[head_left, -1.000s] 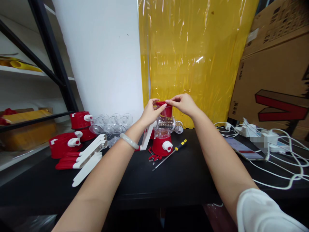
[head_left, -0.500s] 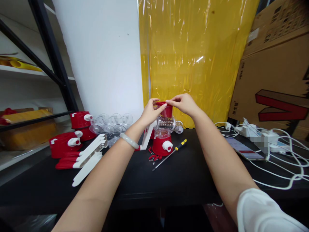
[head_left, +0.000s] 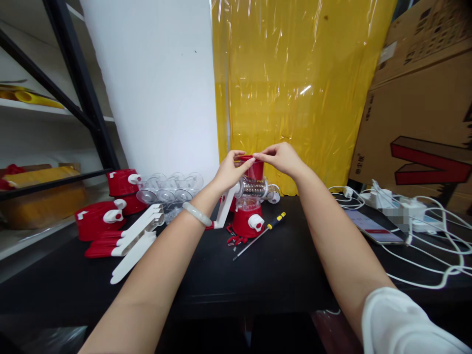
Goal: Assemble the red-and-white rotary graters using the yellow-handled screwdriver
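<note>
A red rotary grater (head_left: 250, 201) stands on the black table (head_left: 280, 270), with a red base, a metal drum in a clear housing and a white crank handle (head_left: 224, 209). Both hands are at the rim of its red top hopper (head_left: 254, 169). My left hand (head_left: 230, 171) pinches the rim on the left, fingers closed. My right hand (head_left: 278, 157) pinches the rim from the right. A green bangle (head_left: 197, 214) sits on my left wrist.
A yellow-handled screwdriver (head_left: 260, 235) and small red clips (head_left: 236, 240) lie by the grater. Red bases (head_left: 99, 219), white handles (head_left: 138, 236) and clear housings (head_left: 167, 189) lie left. A phone (head_left: 376, 227), white cables (head_left: 424, 246), and cardboard boxes (head_left: 420, 118) are on the right.
</note>
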Demonstrator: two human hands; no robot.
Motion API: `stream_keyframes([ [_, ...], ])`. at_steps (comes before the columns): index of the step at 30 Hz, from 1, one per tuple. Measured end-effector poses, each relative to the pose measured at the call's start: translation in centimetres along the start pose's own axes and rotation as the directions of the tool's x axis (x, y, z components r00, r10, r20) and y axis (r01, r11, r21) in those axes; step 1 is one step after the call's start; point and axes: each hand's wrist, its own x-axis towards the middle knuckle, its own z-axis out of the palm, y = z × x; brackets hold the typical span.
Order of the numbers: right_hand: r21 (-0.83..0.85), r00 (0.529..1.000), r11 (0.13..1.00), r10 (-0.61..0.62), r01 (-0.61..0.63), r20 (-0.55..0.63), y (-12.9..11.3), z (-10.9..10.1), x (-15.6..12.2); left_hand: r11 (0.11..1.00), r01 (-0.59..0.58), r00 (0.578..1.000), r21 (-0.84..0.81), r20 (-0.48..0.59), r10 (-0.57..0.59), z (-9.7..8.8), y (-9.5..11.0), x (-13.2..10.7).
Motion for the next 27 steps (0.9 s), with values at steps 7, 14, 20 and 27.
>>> stream_keyframes([
  [7, -0.023, 1.000, 1.000, 0.016, -0.016, 0.018, -0.22, -0.10, -0.08, 0.999, -0.048, 0.998, 0.016, 0.031, 0.047, -0.18, -0.63, 0.35],
  [14, -0.030, 0.999, 0.999, 0.026, -0.025, 0.033, -0.36, -0.19, -0.13, 0.998, -0.051, 0.998, 0.043, 0.038, 0.050, -0.24, -0.67, 0.44],
  [20, -0.027, 0.998, 0.999, 0.029, -0.027, 0.047, -0.20, -0.21, -0.08, 0.998, -0.056, 0.997, 0.040, 0.049, 0.054, -0.36, -0.76, 0.46],
  [27, -0.029, 0.998, 0.999, 0.028, -0.027, 0.055, -0.18, -0.29, -0.14, 0.998, -0.046, 0.996, 0.049, 0.080, 0.042, -0.60, -0.69, 0.43],
])
